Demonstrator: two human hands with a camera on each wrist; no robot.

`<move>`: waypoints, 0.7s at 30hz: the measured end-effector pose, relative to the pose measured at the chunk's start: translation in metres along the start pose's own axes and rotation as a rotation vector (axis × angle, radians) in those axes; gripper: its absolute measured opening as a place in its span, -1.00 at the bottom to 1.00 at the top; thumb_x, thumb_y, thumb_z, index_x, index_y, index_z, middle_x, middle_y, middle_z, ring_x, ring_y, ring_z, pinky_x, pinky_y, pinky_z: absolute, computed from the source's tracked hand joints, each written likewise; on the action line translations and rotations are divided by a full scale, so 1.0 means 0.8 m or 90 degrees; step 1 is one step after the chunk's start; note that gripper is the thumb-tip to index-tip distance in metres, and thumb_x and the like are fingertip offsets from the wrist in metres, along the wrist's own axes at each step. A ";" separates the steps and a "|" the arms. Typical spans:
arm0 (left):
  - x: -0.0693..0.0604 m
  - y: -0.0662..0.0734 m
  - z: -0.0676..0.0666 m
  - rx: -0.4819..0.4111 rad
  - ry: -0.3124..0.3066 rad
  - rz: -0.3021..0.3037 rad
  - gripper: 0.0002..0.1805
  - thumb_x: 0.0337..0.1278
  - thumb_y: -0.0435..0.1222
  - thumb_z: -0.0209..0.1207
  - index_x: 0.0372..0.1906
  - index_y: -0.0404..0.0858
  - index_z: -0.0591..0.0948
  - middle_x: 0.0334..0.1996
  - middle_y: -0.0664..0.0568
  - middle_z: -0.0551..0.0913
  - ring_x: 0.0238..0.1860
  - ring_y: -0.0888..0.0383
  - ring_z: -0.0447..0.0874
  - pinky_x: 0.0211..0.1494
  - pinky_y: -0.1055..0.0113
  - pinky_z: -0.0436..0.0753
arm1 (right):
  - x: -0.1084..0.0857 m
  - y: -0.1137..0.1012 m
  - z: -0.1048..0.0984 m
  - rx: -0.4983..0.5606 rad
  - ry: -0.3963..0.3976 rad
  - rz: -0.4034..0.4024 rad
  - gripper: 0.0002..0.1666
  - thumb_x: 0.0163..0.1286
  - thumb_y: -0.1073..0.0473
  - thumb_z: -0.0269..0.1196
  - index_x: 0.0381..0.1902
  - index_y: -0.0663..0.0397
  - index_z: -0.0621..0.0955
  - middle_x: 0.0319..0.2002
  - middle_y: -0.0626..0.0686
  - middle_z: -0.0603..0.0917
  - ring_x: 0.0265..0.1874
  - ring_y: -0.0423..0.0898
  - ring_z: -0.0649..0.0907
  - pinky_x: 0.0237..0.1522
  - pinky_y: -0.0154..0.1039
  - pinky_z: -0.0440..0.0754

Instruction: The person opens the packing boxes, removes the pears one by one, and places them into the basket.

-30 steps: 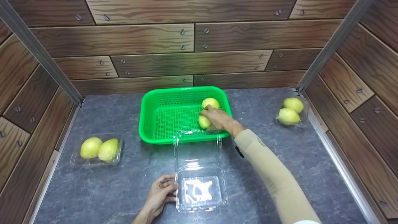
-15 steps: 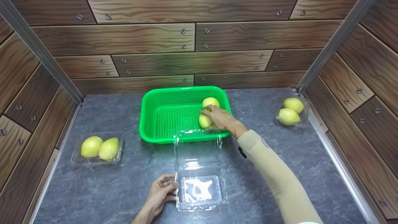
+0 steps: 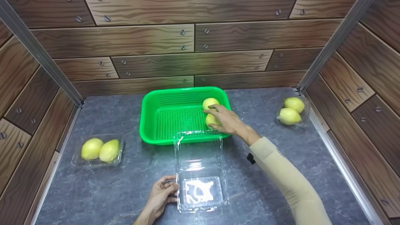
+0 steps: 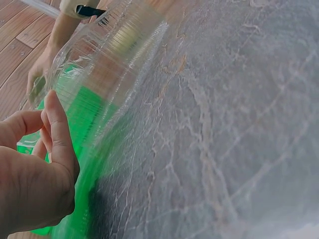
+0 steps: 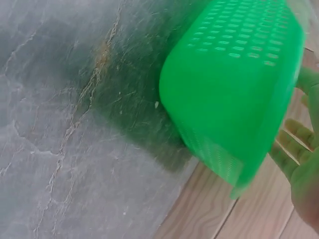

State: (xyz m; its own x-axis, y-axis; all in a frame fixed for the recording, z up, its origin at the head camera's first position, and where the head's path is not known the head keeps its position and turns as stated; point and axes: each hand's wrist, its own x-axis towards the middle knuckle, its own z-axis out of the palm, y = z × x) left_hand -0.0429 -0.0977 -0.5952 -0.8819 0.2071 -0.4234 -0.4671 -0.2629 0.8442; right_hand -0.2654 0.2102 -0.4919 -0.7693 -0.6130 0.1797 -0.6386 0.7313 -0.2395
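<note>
2 yellow fruits (image 3: 210, 103) sat at the right end of the green basket (image 3: 159, 142), and the right hand (image 3: 229, 120) was onto the nearer fruit (image 3: 211, 119), thumb and fingers spread apart and curled round its sides! Down in front, the left hand (image 3: 161, 193) had thumb and fingertips close together, pinching the left edge of the open clear container (image 3: 203, 192), whose lid (image 3: 200, 151) overlapped the basket's front rim in the head view. Out wide on the grey tabletop (image 3: 140, 175), 2 more fruits (image 3: 92, 148) lay in the left pack (image 3: 76, 160), another 2 fruits (image 3: 289, 116) in the right pack (image 3: 305, 117).
</note>
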 end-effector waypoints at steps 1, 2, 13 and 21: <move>0.000 0.000 0.001 0.000 0.001 -0.002 -0.49 0.25 -0.45 0.30 0.28 -0.43 0.47 -0.36 0.13 0.67 -0.44 0.29 0.64 -0.43 0.38 0.80 | -0.003 0.000 -0.002 -0.002 0.015 -0.002 -0.33 0.43 0.08 0.41 0.46 -0.02 0.52 0.43 0.27 0.51 0.43 0.25 0.52 0.31 0.26 0.68; -0.001 0.000 0.001 -0.002 0.002 -0.006 -0.48 0.25 -0.45 0.30 0.28 -0.43 0.47 -0.36 0.13 0.68 -0.44 0.29 0.64 -0.43 0.38 0.80 | -0.006 -0.001 -0.004 -0.003 0.029 -0.002 -0.35 0.44 0.10 0.40 0.44 -0.01 0.54 0.42 0.26 0.52 0.42 0.24 0.52 0.29 0.25 0.70; -0.001 0.000 0.002 0.003 0.009 -0.013 -0.47 0.24 -0.46 0.30 0.29 -0.45 0.47 -0.38 0.13 0.68 -0.45 0.28 0.64 -0.46 0.39 0.79 | -0.056 -0.010 -0.024 0.129 0.116 0.052 -0.41 0.42 0.11 0.41 0.35 0.17 0.59 0.34 0.27 0.59 0.33 0.26 0.60 0.24 0.22 0.73; -0.001 0.000 0.003 0.005 0.014 -0.011 -0.50 0.24 -0.46 0.29 0.26 -0.41 0.49 -0.38 0.13 0.67 -0.45 0.28 0.63 -0.45 0.39 0.79 | -0.093 -0.028 -0.021 0.359 0.149 0.173 -0.44 0.39 0.21 0.45 0.32 0.15 0.61 0.24 0.22 0.66 0.18 0.15 0.68 0.05 -0.01 0.84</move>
State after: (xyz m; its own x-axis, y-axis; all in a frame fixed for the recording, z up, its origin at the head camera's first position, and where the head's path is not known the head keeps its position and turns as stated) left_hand -0.0424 -0.0955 -0.5940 -0.8750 0.1904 -0.4451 -0.4818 -0.2514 0.8394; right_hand -0.1938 0.2443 -0.4836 -0.9253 -0.3018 0.2295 -0.3647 0.5427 -0.7566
